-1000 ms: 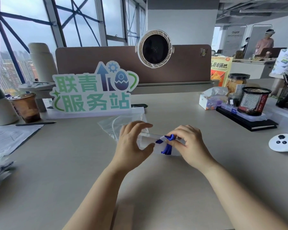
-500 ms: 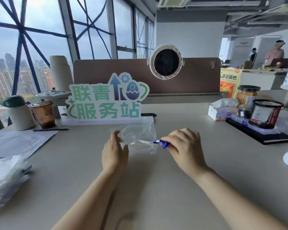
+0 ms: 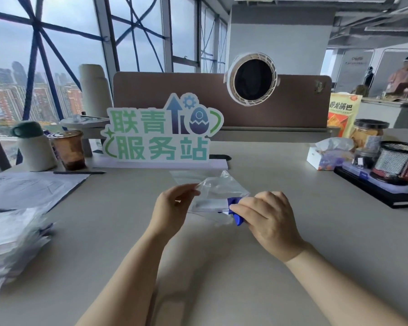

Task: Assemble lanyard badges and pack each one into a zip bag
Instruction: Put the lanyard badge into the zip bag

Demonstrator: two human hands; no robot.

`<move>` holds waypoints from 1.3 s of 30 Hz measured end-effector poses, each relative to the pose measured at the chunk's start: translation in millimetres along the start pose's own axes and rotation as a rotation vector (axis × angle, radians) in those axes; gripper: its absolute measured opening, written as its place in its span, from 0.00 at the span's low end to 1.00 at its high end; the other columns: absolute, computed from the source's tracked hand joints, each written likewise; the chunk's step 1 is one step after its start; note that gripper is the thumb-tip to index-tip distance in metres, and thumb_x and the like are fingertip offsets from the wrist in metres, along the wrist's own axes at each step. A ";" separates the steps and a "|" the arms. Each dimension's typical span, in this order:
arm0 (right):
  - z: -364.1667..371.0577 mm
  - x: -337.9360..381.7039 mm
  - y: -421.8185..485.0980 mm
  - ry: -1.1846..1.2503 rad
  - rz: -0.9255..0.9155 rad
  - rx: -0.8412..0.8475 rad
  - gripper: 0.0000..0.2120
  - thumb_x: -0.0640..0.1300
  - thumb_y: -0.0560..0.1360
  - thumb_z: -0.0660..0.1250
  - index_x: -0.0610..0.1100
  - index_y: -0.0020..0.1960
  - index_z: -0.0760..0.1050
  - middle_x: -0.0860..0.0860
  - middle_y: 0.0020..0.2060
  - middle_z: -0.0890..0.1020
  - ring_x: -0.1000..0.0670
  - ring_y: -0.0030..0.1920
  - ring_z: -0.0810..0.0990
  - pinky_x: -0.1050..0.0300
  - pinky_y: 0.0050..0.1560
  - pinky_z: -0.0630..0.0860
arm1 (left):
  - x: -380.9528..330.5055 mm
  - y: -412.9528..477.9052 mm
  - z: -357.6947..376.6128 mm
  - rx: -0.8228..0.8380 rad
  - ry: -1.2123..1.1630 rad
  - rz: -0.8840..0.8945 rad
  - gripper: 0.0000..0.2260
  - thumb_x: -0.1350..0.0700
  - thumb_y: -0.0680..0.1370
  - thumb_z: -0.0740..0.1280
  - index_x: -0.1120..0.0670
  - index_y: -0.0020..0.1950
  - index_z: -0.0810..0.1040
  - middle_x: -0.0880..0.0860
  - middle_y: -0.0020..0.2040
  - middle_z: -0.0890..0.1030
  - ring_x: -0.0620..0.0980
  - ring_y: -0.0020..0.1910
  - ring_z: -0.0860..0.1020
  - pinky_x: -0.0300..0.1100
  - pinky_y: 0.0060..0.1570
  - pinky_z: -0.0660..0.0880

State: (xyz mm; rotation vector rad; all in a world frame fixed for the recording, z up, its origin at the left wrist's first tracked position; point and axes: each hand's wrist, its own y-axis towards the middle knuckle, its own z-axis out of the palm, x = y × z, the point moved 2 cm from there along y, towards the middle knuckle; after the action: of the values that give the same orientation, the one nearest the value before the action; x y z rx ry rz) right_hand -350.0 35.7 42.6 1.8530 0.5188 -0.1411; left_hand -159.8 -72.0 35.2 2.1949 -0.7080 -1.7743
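Pinching zip bag w/ L grip; R grip holds lanyard.

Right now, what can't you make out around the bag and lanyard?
Head view only.
The lanyard: mostly hidden under the fingers of the right hand; only a blue bunch shows.
The bag, pinched by the left hand: clear and blurred, so its zip and contents are unclear.
The stack at left: blurred, cut by the frame edge.
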 end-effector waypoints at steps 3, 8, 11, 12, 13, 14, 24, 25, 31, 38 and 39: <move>1.6 1.6 0.2 0.027 0.019 0.006 0.14 0.36 0.72 0.69 0.50 0.53 0.75 0.55 0.44 0.81 0.51 0.44 0.73 0.56 0.47 0.65 | -5.5 -1.8 -0.8 0.015 -0.167 -0.090 0.13 0.67 0.77 0.64 0.50 0.49 0.82 0.43 0.39 0.84 0.39 0.37 0.78 0.34 0.44 0.74; 5.5 0.6 -1.6 0.095 0.064 0.042 0.11 0.37 0.74 0.67 0.50 0.52 0.74 0.53 0.44 0.82 0.50 0.45 0.75 0.56 0.48 0.66 | -9.0 -4.5 2.5 0.063 -0.239 -0.148 0.10 0.67 0.77 0.65 0.56 0.51 0.82 0.45 0.37 0.84 0.39 0.33 0.76 0.29 0.39 0.73; 5.6 2.2 -0.7 0.209 0.146 0.062 0.07 0.40 0.76 0.63 0.48 0.53 0.74 0.50 0.44 0.81 0.49 0.44 0.76 0.56 0.45 0.71 | -9.3 -6.0 5.5 0.074 -0.251 -0.164 0.09 0.67 0.77 0.65 0.57 0.52 0.82 0.44 0.35 0.84 0.37 0.32 0.76 0.28 0.38 0.72; 5.1 1.9 -0.8 0.245 0.182 0.059 0.07 0.40 0.76 0.63 0.48 0.53 0.74 0.49 0.44 0.81 0.49 0.44 0.76 0.55 0.45 0.72 | -9.6 -6.2 6.0 0.073 -0.250 -0.166 0.09 0.67 0.77 0.65 0.56 0.51 0.82 0.44 0.35 0.84 0.37 0.32 0.76 0.27 0.37 0.72; 4.1 1.1 -0.8 0.273 0.210 0.051 0.07 0.40 0.76 0.63 0.47 0.53 0.73 0.49 0.44 0.80 0.49 0.44 0.76 0.55 0.46 0.73 | -9.4 -6.1 6.0 0.069 -0.249 -0.170 0.09 0.67 0.77 0.65 0.55 0.50 0.82 0.44 0.34 0.84 0.36 0.32 0.76 0.27 0.37 0.72; 2.5 0.3 -0.7 0.289 0.226 0.038 0.06 0.41 0.77 0.62 0.47 0.53 0.73 0.49 0.45 0.80 0.49 0.45 0.76 0.55 0.47 0.72 | -9.0 -6.2 5.8 0.064 -0.249 -0.177 0.10 0.67 0.77 0.65 0.55 0.50 0.82 0.43 0.34 0.84 0.35 0.32 0.76 0.27 0.37 0.71; 4.1 -7.6 -3.3 0.291 0.300 0.007 0.07 0.42 0.74 0.63 0.51 0.51 0.73 0.55 0.44 0.82 0.52 0.45 0.76 0.57 0.47 0.66 | -12.7 -4.0 -3.6 0.110 -0.336 -0.276 0.09 0.64 0.76 0.66 0.52 0.47 0.84 0.49 0.39 0.84 0.41 0.33 0.72 0.31 0.36 0.68; 4.1 -10.8 -4.4 0.251 0.321 0.007 0.07 0.43 0.73 0.64 0.52 0.49 0.73 0.56 0.42 0.83 0.52 0.44 0.75 0.57 0.46 0.64 | -12.7 -4.0 -3.7 0.124 -0.335 -0.281 0.09 0.63 0.76 0.66 0.52 0.47 0.84 0.49 0.40 0.84 0.41 0.33 0.71 0.32 0.36 0.67; 2.0 -9.4 -3.8 0.009 0.272 0.002 0.06 0.46 0.72 0.66 0.50 0.41 0.81 0.58 0.38 0.82 0.52 0.44 0.73 0.57 0.48 0.59 | -12.0 -5.3 -3.0 0.134 -0.303 -0.243 0.09 0.63 0.78 0.65 0.53 0.49 0.83 0.48 0.40 0.83 0.39 0.32 0.71 0.30 0.36 0.68; 17.0 3.2 -3.0 -0.254 0.132 0.109 0.06 0.40 0.68 0.72 0.49 0.36 0.78 0.54 0.34 0.77 0.49 0.44 0.71 0.54 0.49 0.63 | -22.4 -12.9 5.5 0.199 -0.284 -0.157 0.07 0.63 0.77 0.66 0.53 0.47 0.83 0.48 0.38 0.84 0.39 0.40 0.80 0.27 0.44 0.72; 21.8 3.8 -3.7 -0.277 0.140 0.146 0.07 0.40 0.66 0.74 0.49 0.34 0.77 0.54 0.34 0.76 0.49 0.43 0.70 0.55 0.48 0.63 | -22.6 -13.9 7.3 0.218 -0.278 -0.147 0.07 0.63 0.77 0.66 0.53 0.47 0.83 0.49 0.38 0.84 0.40 0.41 0.80 0.27 0.45 0.72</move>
State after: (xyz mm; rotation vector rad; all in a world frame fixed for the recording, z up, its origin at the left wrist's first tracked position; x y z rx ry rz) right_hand -344.7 17.5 30.6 1.9649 0.1896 -0.3436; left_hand -167.1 -47.9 46.2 2.2068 -0.8541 -2.2010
